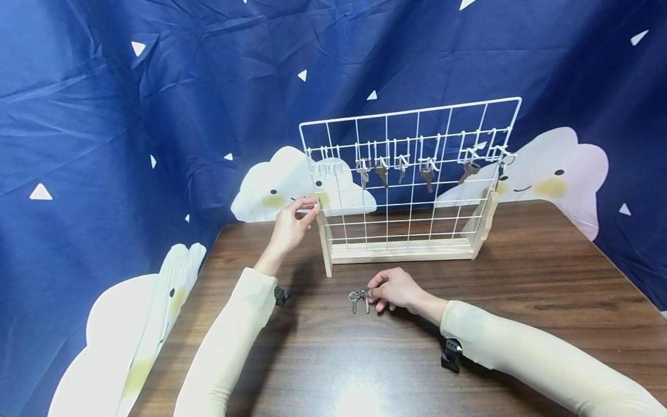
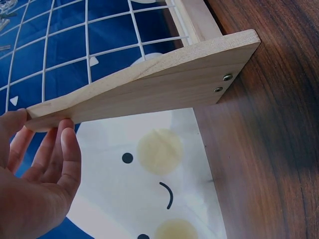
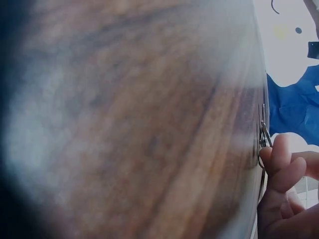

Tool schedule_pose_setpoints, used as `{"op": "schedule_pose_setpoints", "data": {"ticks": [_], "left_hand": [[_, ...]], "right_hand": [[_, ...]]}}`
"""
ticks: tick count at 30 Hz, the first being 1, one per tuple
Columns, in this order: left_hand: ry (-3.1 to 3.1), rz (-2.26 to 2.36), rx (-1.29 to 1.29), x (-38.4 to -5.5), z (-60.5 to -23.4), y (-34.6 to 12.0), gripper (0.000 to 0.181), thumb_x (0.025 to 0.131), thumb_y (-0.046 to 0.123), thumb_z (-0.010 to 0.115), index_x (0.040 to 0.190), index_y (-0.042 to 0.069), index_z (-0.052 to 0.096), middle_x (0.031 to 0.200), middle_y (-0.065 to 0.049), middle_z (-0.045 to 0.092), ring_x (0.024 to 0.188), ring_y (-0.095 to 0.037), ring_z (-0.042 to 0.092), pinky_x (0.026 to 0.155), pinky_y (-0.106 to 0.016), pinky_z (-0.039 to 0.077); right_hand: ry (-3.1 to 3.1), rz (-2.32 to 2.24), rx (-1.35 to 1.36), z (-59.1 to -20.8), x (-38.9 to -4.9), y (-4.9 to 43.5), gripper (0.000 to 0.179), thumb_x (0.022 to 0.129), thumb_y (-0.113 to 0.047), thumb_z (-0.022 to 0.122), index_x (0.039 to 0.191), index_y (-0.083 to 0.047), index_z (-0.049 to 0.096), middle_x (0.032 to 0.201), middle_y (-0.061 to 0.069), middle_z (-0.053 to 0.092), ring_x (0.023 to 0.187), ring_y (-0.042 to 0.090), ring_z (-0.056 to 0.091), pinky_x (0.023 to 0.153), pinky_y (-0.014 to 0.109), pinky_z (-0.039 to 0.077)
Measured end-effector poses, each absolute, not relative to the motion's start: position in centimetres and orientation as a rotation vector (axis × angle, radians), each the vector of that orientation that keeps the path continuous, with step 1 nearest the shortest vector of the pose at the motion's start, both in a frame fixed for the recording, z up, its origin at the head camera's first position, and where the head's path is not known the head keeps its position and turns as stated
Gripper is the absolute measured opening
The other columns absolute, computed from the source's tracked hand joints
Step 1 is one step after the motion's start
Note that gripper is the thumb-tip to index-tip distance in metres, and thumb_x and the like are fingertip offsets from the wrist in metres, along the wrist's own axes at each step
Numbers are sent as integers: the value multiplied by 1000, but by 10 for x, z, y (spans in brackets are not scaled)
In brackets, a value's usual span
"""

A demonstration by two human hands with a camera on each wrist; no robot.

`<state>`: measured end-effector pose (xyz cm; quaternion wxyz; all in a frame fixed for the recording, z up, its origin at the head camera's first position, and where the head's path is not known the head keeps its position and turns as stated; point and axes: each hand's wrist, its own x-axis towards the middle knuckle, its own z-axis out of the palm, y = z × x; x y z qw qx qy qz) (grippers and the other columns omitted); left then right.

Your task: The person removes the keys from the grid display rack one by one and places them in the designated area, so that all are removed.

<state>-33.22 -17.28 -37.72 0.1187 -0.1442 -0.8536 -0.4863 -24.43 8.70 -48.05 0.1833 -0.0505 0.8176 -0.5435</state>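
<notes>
A white wire grid rack (image 1: pixel 388 205) with wooden side panels stands on the table. My left hand (image 1: pixel 294 225) pinches the upper end of its left wooden side panel (image 2: pixel 144 82), thumb on one face and fingers on the other. In front of the rack, two small metal keys (image 1: pixel 355 301) with rings lie close together on the tabletop. My right hand (image 1: pixel 397 288) pinches the right-hand key (image 1: pixel 366 301) near its ring end, low over the wood. In the right wrist view, the thumb and fingertips meet at a ring (image 3: pixel 265 130), seen edge-on.
Several keys (image 1: pixel 428 174) hang from white hooks along the grid's upper part. At the left, some hooks (image 1: pixel 329 165) carry no key. The brown wooden table (image 1: pixel 547 289) backs onto a blue curtain (image 1: pixel 208 116) with white clouds.
</notes>
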Motion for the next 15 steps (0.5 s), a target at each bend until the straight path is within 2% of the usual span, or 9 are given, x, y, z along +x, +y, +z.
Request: {"op": "schedule_pose_setpoints", "data": {"ticks": [15], "left_hand": [[-2495,-1420,-426,-331,-377,-173,31,98,29,66,123,13,68,122,-13,69,97,-31,74,70,-29,61]], "right_hand": [[2346,-1471,-169,-476,-243,90,19,85,-6,72,103,-2,72,78,8,77,52,11,68,39,21,43]]}}
